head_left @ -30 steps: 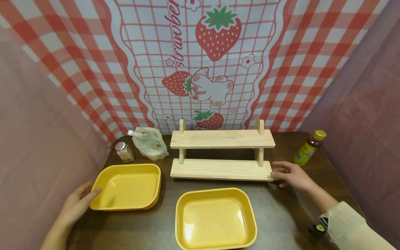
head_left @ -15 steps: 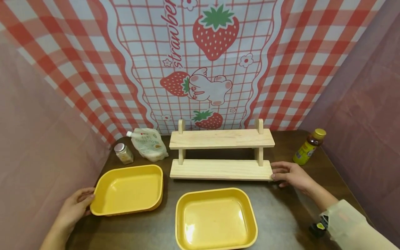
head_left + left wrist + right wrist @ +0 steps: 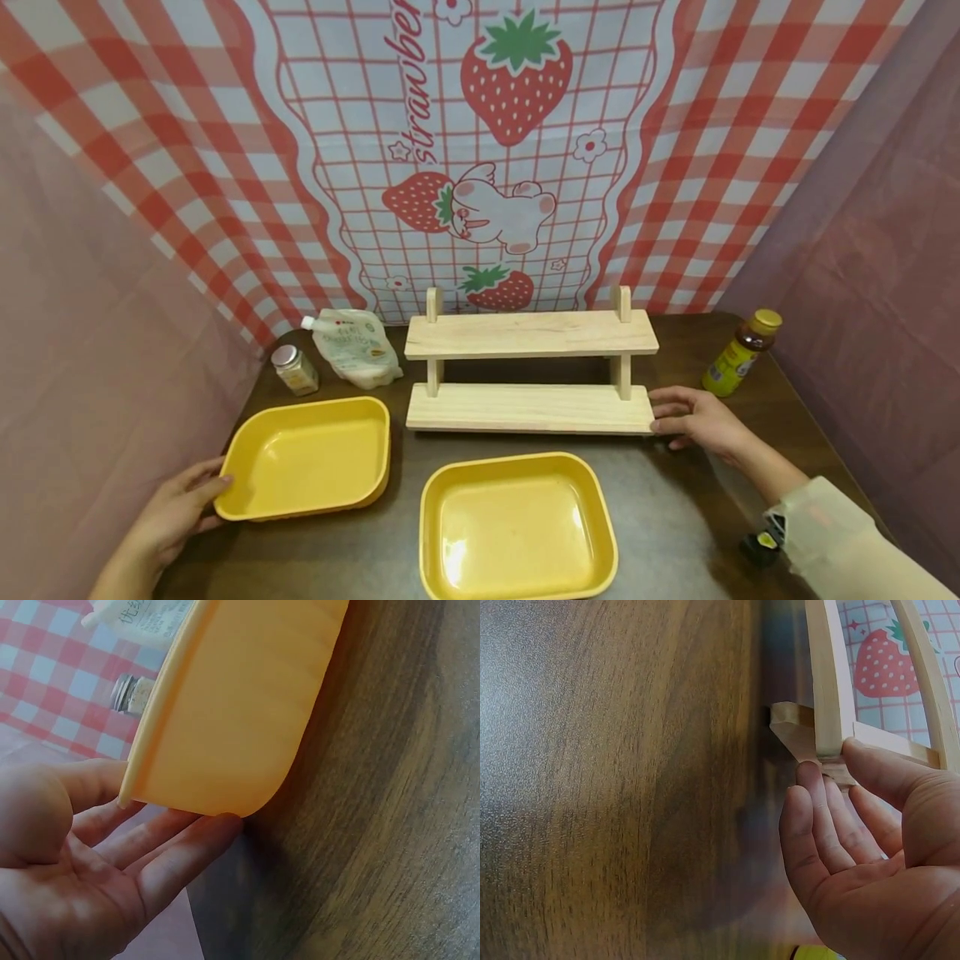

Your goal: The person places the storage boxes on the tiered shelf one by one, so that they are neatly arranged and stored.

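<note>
At the left of the head view, my left hand [image 3: 174, 510] grips the left end of a yellow plastic tray [image 3: 311, 462]. The left wrist view shows its thumb at the rim and fingers against the outer wall of the tray [image 3: 232, 712]. On the right, my right hand [image 3: 703, 423] holds the right end of the lower board of a two-tier wooden shelf [image 3: 528, 408]. In the right wrist view the thumb touches the board's end, with the fingers [image 3: 801, 825] curled below it. Part of the left thumb is hidden behind the rim.
A second yellow tray [image 3: 517, 529] lies in front of the shelf. Behind the left tray stand a small lidded jar [image 3: 296, 372] and a white spouted pouch [image 3: 356, 350]. A yellow-capped bottle [image 3: 738, 354] stands at the right. A checked strawberry cloth [image 3: 517, 192] hangs behind.
The left tray has turned slightly and its left end has come a little nearer, along with my left hand. My right hand and the shelf look almost still.
</note>
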Motion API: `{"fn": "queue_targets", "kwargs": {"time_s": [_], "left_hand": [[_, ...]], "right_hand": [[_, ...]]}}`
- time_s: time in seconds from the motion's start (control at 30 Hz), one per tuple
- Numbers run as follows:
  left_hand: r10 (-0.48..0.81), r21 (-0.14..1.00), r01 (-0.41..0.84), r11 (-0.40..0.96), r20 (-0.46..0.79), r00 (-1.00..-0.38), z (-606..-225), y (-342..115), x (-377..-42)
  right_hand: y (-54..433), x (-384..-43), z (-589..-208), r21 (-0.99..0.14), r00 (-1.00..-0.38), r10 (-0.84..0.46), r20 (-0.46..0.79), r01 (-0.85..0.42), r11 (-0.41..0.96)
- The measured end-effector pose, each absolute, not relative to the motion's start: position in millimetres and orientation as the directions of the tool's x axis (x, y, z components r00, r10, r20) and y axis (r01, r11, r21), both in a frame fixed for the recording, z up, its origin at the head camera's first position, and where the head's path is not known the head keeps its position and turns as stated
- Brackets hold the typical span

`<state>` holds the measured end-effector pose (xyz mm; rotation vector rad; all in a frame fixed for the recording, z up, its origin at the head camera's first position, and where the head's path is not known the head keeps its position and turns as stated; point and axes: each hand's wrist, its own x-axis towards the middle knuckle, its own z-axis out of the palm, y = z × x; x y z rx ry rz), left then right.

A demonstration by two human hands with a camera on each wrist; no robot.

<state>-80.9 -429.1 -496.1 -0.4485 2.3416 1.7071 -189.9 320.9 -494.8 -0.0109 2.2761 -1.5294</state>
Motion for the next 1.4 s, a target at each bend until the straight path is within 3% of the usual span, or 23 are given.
{"fn": "queue_targets", "kwargs": {"time_s": [0.47, 0.87, 1.07, 1.27, 1.4], "left_hand": [[-0.090, 0.910, -0.351, 0.219, -0.340, -0.936, -479.3, -429.0, -77.1], [-0.047, 0.962, -0.267, 0.066, -0.264, -0.963, -420.7, -409.5, -88.0], [-0.006, 0.975, -0.216, 0.041, -0.216, -0.976, -375.3, -379.2, -112.1], [0.004, 0.969, -0.181, 0.167, -0.184, -0.983, -339.3, -326.4, -142.0], [-0.026, 0.962, -0.203, 0.182, -0.201, -0.979, -327.5, -279.3, -166.2]], "right_hand": [[318.8, -193.1, -493.5, -0.886, -0.917, -0.219, -0.333, 0.224, 0.407], [319.6, -195.8, -494.0, -0.877, -0.910, -0.224, -0.348, 0.232, 0.420], [320.9, -196.9, -495.7, -0.885, -0.913, -0.225, -0.340, 0.230, 0.405], [321.2, -196.4, -497.0, -0.891, -0.913, -0.232, -0.337, 0.229, 0.391], [322.3, -195.7, -495.4, -0.889, -0.915, -0.219, -0.340, 0.237, 0.391]]}}
